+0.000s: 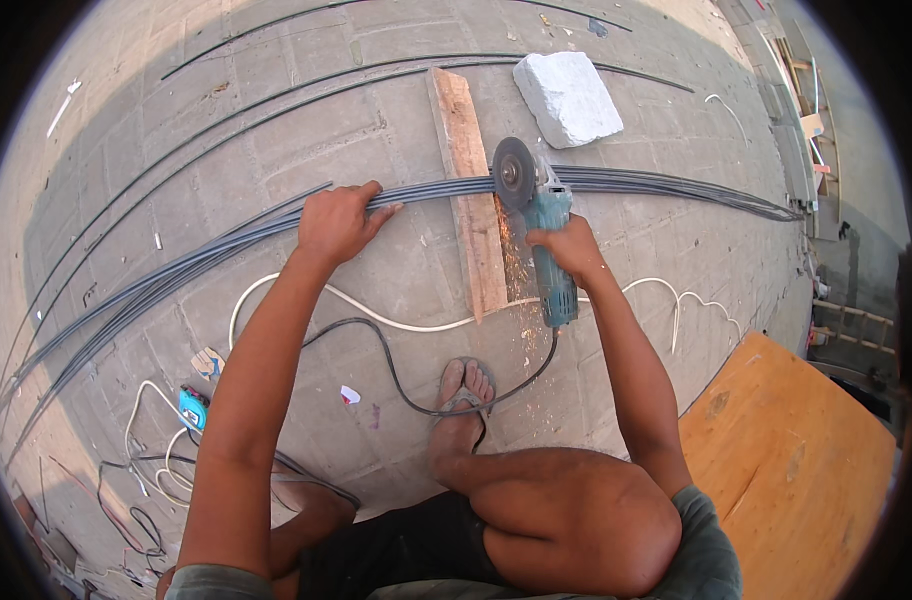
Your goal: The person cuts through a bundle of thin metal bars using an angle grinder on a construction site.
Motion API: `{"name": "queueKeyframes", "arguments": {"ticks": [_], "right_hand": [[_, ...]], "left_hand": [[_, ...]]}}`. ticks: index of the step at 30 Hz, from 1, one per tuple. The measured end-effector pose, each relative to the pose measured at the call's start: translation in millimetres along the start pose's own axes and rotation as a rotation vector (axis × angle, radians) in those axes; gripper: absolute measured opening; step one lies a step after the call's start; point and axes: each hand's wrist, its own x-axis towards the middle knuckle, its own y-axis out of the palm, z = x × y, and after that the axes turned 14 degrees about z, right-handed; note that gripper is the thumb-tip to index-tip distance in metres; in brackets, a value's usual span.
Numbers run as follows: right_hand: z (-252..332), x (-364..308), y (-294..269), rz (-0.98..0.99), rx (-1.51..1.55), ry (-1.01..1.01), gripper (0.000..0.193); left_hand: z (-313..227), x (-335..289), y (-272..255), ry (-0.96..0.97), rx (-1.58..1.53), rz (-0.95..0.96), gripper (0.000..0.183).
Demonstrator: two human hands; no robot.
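Note:
My right hand [574, 250] is wrapped round the body of a teal angle grinder [553, 262]. Its cutting disc [514, 172] meets a bundle of long grey steel rods [446, 189], and orange sparks [513, 240] stream down from there toward my foot. To the left, my left hand [338, 222] is closed over the same bundle, pressing it down. Under the rods, close to the disc, lies a wooden plank [464, 150]. Whether the disc has gone through any rod cannot be made out.
A white stone block [568, 98] sits beyond the grinder. A black power cord [396, 385] and a white cable [416, 327] cross the paving near my sandalled foot [463, 400]. A teal tape measure [193, 408] lies left, a plywood sheet [791, 470] right. Loose rods [266, 98] lie farther off.

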Motion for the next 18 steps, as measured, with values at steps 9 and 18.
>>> {"name": "queueKeyframes", "arguments": {"ticks": [9,18], "right_hand": [[1,0,0,0.007,0.039,0.037,0.041],[2,-10,-1,0.032,0.042,0.066,0.039]], "left_hand": [[3,0,2,0.025,0.032,-0.021,0.047],[2,1,1,0.007,0.03,0.005,0.048]]}}
